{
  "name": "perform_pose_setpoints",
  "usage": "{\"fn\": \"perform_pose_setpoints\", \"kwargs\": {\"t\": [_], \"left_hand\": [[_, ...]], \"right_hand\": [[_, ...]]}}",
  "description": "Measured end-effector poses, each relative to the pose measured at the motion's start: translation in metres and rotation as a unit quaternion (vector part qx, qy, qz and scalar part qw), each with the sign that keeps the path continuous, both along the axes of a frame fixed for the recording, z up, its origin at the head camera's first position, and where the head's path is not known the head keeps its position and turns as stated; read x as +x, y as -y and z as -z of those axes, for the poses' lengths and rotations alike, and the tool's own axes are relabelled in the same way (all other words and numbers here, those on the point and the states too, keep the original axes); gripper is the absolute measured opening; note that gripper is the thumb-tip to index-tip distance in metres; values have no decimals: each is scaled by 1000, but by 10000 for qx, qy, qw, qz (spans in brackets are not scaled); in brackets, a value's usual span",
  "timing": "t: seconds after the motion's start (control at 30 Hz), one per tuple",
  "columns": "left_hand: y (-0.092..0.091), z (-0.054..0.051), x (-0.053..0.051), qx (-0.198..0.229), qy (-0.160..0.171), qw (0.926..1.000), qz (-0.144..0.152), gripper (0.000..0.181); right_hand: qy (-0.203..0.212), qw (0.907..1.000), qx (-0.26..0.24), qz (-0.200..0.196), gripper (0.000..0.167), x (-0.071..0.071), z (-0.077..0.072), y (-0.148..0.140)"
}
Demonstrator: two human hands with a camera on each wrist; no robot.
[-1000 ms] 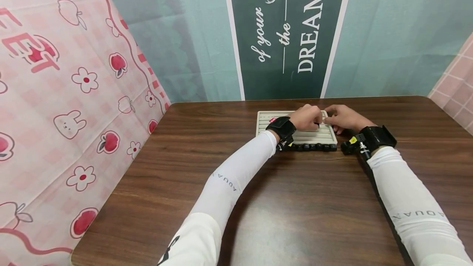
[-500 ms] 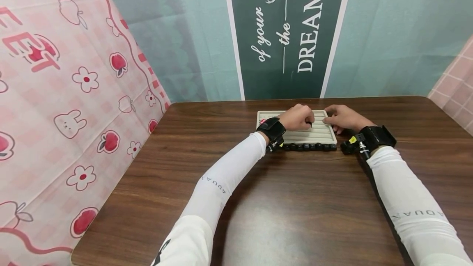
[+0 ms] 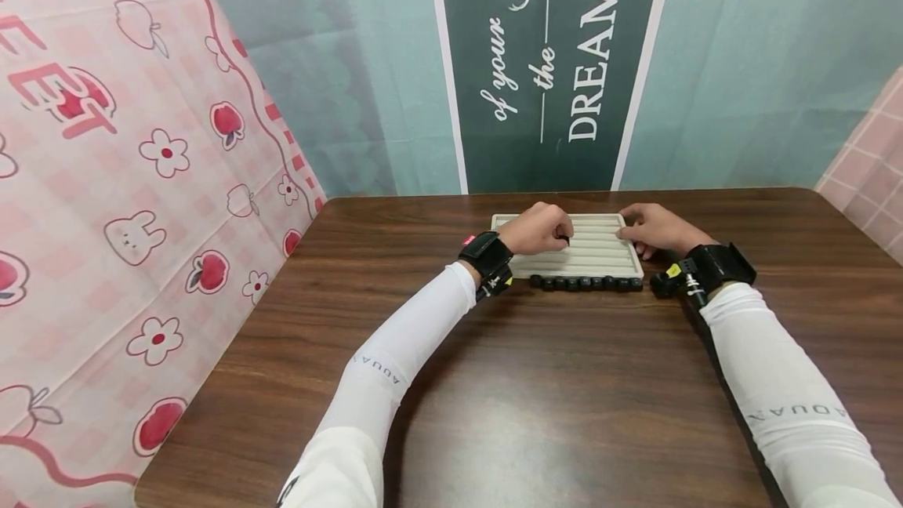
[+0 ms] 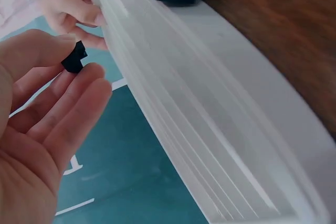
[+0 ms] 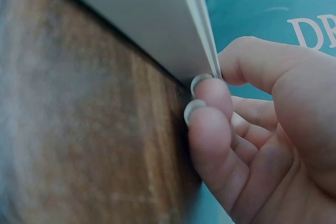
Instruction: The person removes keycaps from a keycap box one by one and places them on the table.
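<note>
A cream ridged tray [image 3: 603,249] lies toward the back of the table. My left hand [image 3: 539,230] is above its left half and pinches a small black keycap [image 4: 73,59] between thumb and fingertips. In the left wrist view the other fingers of that hand are spread loosely below the keycap. My right hand [image 3: 656,227] holds the tray's right edge near the back corner, thumb at the rim and fingertips against the side wall [image 5: 152,19]. A row of several black keycaps [image 3: 589,284] runs along the tray's front edge.
The brown wooden table [image 3: 550,382] extends in front and to both sides. Behind it hangs a teal cloth [image 3: 381,100] with lettering, and at the left a pink patterned cloth [image 3: 162,257]. A tiled pink surface [image 3: 871,155] stands at the right.
My left hand has moved left across the tray with the keycap, uncovering more of the ridges and the right half. My right hand has stayed at the right edge.
</note>
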State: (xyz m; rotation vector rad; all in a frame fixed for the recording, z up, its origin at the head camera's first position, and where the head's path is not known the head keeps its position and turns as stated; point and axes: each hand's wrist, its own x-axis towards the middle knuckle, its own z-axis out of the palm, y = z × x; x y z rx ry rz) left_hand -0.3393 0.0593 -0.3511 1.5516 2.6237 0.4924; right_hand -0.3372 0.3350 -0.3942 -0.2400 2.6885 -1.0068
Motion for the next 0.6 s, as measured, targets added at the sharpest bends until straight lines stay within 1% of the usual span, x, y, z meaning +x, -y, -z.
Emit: {"fn": "perform_pose_setpoints", "kwargs": {"t": [0.13, 0.3, 0.5, 0.6], "left_hand": [[17, -2, 6, 10, -41, 10000, -67, 18], [34, 0, 14, 118, -42, 9999, -82, 18], [45, 2, 25, 52, -86, 9998, -153, 17], [49, 3, 31, 33, -162, 9997, -151, 17]], "right_hand": [[-26, 10000, -39, -33, 62, 0, -2, 2], [-13, 10000, 24, -17, 61, 2, -3, 4], [-52, 10000, 63, -1, 61, 3, -1, 3], [-59, 10000, 53, -10, 61, 2, 0, 3]]}}
